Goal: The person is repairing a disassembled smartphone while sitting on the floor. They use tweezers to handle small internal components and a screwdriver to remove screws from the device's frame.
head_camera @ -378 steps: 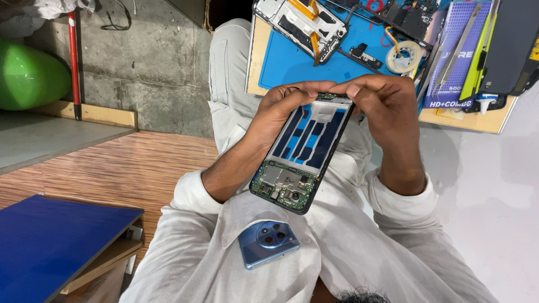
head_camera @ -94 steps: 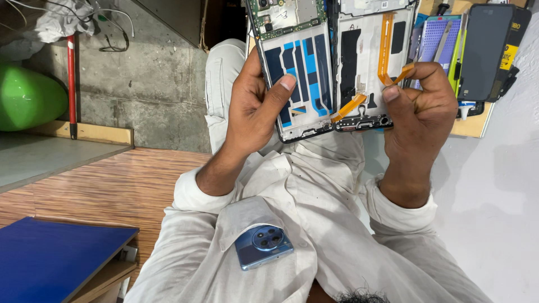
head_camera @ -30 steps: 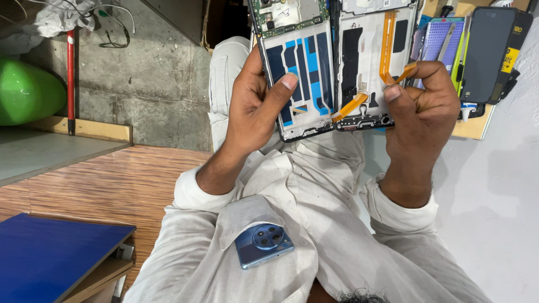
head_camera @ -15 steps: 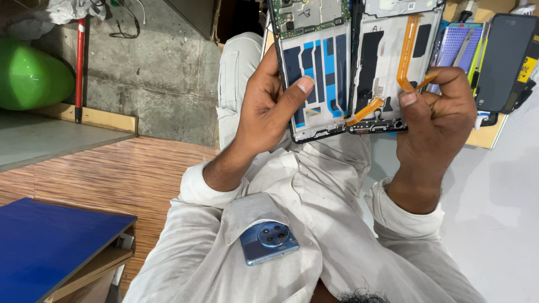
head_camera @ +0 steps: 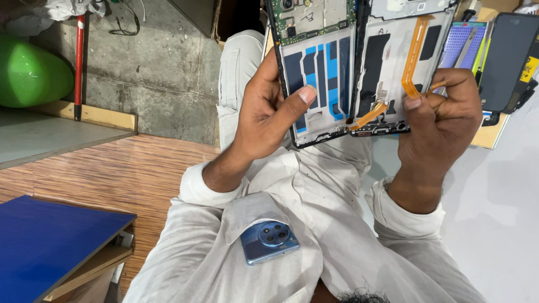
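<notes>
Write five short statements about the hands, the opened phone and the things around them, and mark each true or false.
1. The left hand holds the opened phone body with its thumb across the inner face. True.
2. The right hand pinches an orange flex cable at the display panel. True.
3. A blue phone sticks out of the shirt pocket. True.
4. The green object lies on the person's lap. False: it lies off to the left, by the concrete wall.
5. The two opened halves lie flat on the wooden floor. False: both hands hold them up.
</notes>
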